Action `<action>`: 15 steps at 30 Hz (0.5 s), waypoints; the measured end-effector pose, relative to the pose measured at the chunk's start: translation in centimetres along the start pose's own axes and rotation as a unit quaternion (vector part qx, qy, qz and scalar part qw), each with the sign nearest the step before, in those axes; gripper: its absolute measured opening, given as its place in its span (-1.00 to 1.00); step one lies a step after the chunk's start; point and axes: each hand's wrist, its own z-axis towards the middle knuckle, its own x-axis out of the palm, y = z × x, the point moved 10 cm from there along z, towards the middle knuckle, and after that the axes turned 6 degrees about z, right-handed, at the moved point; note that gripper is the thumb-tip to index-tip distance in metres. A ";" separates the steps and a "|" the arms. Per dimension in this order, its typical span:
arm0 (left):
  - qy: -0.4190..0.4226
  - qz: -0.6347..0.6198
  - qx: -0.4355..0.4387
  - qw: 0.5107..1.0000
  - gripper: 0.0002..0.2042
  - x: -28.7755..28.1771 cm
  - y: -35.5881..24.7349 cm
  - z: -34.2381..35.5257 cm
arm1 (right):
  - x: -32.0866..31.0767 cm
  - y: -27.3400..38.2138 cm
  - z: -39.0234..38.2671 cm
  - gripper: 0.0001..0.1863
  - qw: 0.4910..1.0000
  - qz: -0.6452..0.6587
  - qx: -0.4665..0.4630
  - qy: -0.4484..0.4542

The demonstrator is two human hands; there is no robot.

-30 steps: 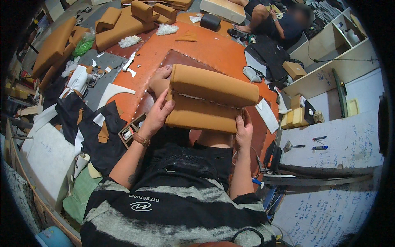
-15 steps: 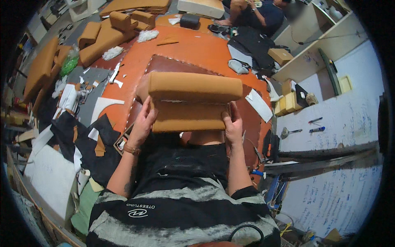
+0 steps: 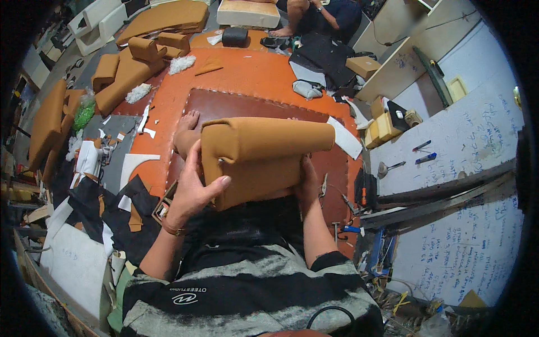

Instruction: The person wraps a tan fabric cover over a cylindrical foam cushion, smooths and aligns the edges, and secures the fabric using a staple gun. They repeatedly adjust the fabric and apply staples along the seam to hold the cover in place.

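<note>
Held in front of my lap is a tan upholstered cushion piece [image 3: 264, 143] with a thick rounded roll along its top and a flatter panel below. A fold and a small pale spot show at the roll's left end. My left hand [image 3: 193, 194] grips the left end, thumb stretched across the near face and fingers along the side. The lower right end sits in my right hand [image 3: 307, 182], whose fingers are partly hidden behind the piece. Beneath it lies a dark red-brown sheet [image 3: 241, 101] on an orange floor covering [image 3: 168, 106].
Tan padded pieces [image 3: 126, 76] and white fluffy stuffing [image 3: 182, 64] lie at the far left. Black fabric scraps [image 3: 140, 196] are on my left. Pliers [image 3: 324, 185] and a screwdriver [image 3: 364, 196] lie on my right. Another person [image 3: 337, 19] sits at the far right.
The cushion piece has turned and tilted, so its left end and lower face now show more. My left thumb has moved onto its near face. The whole view has shifted slightly.
</note>
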 end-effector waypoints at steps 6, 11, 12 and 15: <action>-0.015 0.007 0.088 0.996 -0.04 5.8 -7.2 2.3 | -1.4 0.3 0.0 -0.26 0.998 0.031 -0.027 -0.037; 0.006 0.030 0.095 0.995 0.01 10.2 -7.3 2.9 | 1.2 3.7 -0.4 -0.17 0.998 0.015 -0.063 -0.017; 0.018 0.027 0.094 0.995 0.02 11.0 -7.5 3.1 | -0.6 3.0 -0.3 -0.16 0.997 0.037 -0.063 -0.037; 0.007 0.072 0.073 0.995 0.11 12.3 -5.4 3.2 | -7.1 -0.2 -1.4 -0.13 0.991 0.092 -0.050 -0.086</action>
